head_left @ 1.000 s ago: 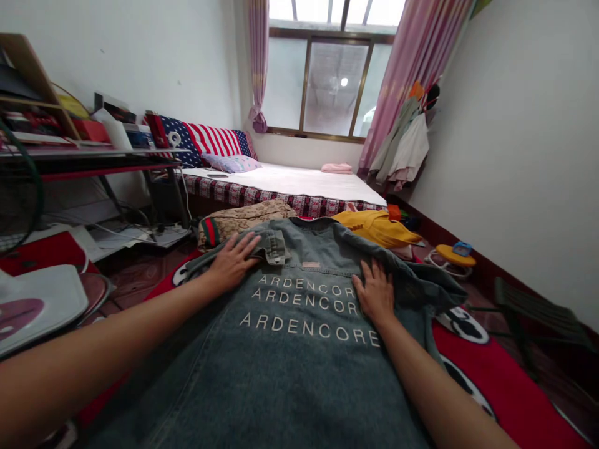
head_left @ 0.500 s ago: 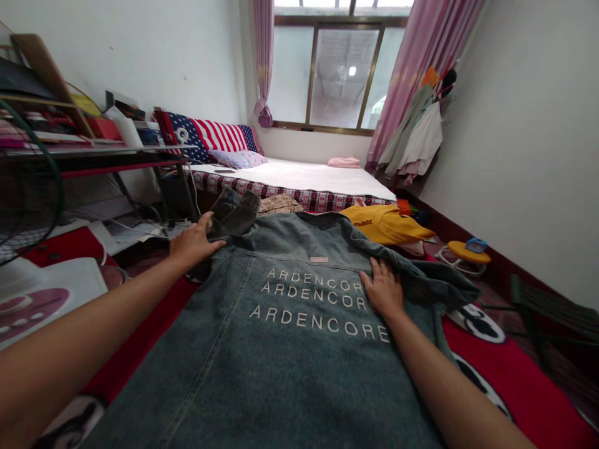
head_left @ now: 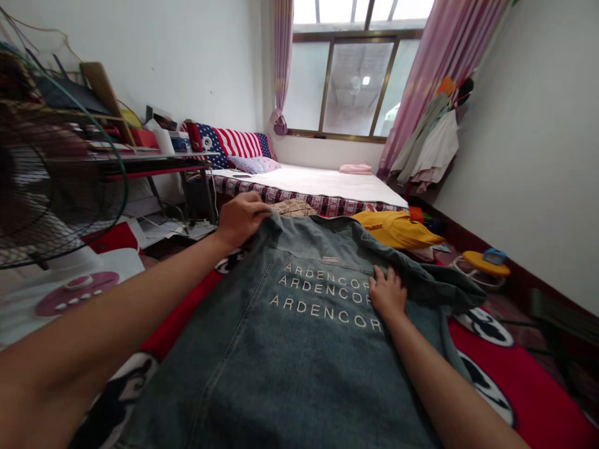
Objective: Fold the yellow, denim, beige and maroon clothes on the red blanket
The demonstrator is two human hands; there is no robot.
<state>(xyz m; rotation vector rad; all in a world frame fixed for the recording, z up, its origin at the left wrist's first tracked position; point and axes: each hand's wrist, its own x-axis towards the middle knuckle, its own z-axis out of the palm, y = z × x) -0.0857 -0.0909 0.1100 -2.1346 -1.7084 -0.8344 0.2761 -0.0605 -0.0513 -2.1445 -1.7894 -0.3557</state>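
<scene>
A faded blue denim jacket (head_left: 290, 368) lies spread in front of me with its back up and its collar away from me. Rows of pale "ARDENCORE" lettering run across the upper back. At the far left shoulder, my left hand (head_left: 242, 219) is closed on the jacket's fabric and lifts that edge a little. The left sleeve is mostly hidden behind this hand. My right hand (head_left: 389, 293) rests flat on the back near the right end of the lettering, its fingers spread. Beyond it the right sleeve (head_left: 458, 287) stretches out to the right.
Under the jacket is a red patterned rug (head_left: 528, 380). A yellow garment (head_left: 397, 229) lies past the collar, before a bed (head_left: 309, 181). A fan (head_left: 60, 187) and a desk (head_left: 159, 163) stand left. At right are a yellow stool (head_left: 484, 263) and a dark folding stool (head_left: 561, 318).
My left hand has gone from open at the left shoulder to closed on the fabric, moving up and inward. The left sleeve has left its outstretched place. My right hand stays on the back.
</scene>
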